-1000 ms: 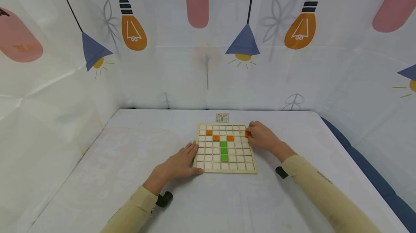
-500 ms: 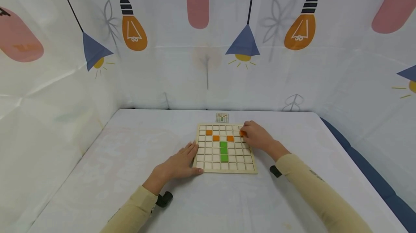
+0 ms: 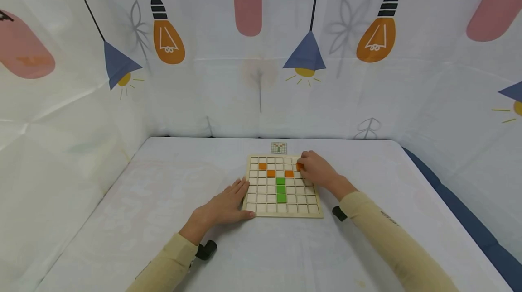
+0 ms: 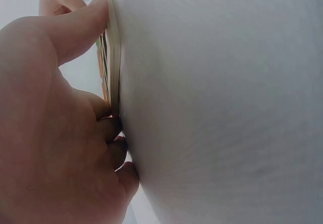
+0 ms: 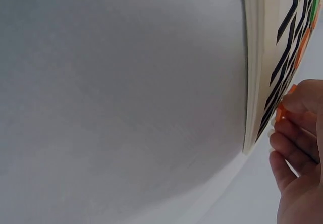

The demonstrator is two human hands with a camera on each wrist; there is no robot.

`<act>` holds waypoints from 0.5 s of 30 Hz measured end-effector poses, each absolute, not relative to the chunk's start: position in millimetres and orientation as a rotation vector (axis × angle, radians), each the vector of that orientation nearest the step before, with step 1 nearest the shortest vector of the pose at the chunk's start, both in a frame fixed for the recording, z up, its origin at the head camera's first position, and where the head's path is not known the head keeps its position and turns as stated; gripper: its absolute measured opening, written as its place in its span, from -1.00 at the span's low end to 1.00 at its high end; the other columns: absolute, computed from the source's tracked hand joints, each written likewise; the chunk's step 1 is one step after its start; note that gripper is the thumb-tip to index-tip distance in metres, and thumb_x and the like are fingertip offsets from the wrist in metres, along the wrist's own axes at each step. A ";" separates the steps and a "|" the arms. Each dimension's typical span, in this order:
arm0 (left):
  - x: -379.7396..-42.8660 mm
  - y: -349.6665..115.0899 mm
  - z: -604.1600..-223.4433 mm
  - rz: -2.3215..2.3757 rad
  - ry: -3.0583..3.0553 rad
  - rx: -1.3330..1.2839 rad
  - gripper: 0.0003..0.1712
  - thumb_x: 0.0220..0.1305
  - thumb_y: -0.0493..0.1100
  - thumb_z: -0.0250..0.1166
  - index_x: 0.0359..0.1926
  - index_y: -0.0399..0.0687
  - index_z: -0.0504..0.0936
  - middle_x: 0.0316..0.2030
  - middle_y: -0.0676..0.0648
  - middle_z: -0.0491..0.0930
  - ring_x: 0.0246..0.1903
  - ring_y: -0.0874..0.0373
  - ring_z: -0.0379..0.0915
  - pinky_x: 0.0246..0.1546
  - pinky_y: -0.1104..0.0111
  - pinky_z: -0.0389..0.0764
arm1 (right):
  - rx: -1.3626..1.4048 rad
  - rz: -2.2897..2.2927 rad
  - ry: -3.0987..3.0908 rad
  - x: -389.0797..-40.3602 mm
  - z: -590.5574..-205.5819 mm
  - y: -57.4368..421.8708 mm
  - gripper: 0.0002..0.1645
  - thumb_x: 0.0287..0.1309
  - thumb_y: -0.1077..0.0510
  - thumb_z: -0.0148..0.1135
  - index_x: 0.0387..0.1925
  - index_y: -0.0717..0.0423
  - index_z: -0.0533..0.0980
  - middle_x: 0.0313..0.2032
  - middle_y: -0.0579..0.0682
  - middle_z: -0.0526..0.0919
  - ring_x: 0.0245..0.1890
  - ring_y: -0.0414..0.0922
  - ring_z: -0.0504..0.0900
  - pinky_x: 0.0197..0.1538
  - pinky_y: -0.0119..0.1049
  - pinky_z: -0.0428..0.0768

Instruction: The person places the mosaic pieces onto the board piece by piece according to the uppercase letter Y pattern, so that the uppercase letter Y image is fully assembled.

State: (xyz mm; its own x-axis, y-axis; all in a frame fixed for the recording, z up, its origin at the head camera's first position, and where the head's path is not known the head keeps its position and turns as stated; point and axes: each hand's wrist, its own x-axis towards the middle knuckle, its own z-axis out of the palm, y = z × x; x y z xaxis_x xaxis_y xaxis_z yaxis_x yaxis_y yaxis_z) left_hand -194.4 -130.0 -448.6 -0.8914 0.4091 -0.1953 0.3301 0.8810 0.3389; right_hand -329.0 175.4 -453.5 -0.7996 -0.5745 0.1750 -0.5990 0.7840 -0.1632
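Note:
A square wooden grid board (image 3: 302, 197) lies on the white table, with orange tiles (image 3: 263, 166) near its far side and a column of green tiles (image 3: 281, 189) down the middle. My left hand (image 3: 222, 205) rests along the board's left edge, fingers stretched out and thumb at the near corner; the left wrist view shows the thumb (image 4: 83, 30) against the board's side. Over the far right cells, my right hand (image 3: 319, 169) pinches an orange tile (image 5: 280, 112) between thumb and fingers, close above the grid. My fingers partly hide that tile in the head view.
Just beyond the board lies a small pattern card (image 3: 279, 148) with a similar grid. The white table (image 3: 183, 160) reaches back to a hanging sheet (image 3: 228, 93) printed with lamps. Dark blue material (image 3: 461, 210) shows past the right table edge.
My right hand has moved left over the board with the orange tile, from the right edge inward to the far right cells. The left hand and the board have stayed put.

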 end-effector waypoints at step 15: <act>-194.2 -129.5 -446.6 0.428 2.781 0.559 0.09 0.35 0.35 0.12 0.57 -0.21 -0.09 0.59 -0.18 -0.12 0.59 -0.08 -0.26 0.56 0.05 0.03 | 0.948 0.343 -2.883 -326.3 -450.3 166.8 -0.73 0.24 0.27 0.22 -0.08 0.29 0.67 -0.18 0.05 0.63 -0.14 -0.05 0.53 -0.01 -0.16 0.61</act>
State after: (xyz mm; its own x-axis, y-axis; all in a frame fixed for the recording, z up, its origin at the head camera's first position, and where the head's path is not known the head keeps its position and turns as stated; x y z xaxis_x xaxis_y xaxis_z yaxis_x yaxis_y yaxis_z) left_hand -194.2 -129.5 -446.6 -0.8883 0.4113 -0.2044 0.3307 0.8816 0.3367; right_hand -326.3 166.8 -450.3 -0.8040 -0.5750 0.1517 -0.5945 0.7826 -0.1844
